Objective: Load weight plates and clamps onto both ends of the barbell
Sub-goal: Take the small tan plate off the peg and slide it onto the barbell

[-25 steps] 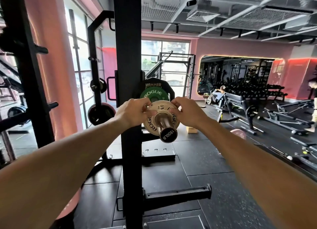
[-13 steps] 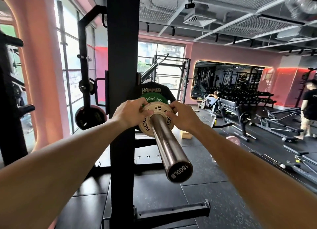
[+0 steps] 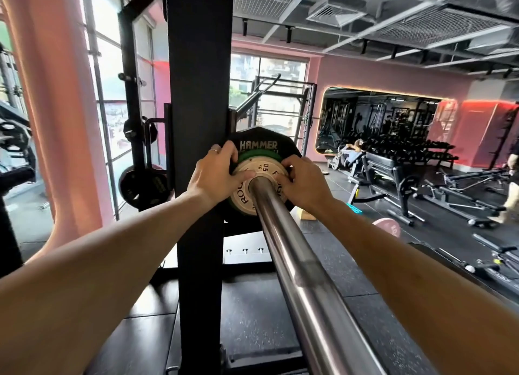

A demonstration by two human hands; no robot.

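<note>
While both hands, left hand and right hand, grasp the white plate, press evenly along the barbell sleeve until flush against the green plate.

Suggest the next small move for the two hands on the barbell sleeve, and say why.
Probably let go and fetch a clamp. Both the left hand and right hand press the white plate up against the green plate and black plate, and the sleeve shows no clamp yet.
</note>
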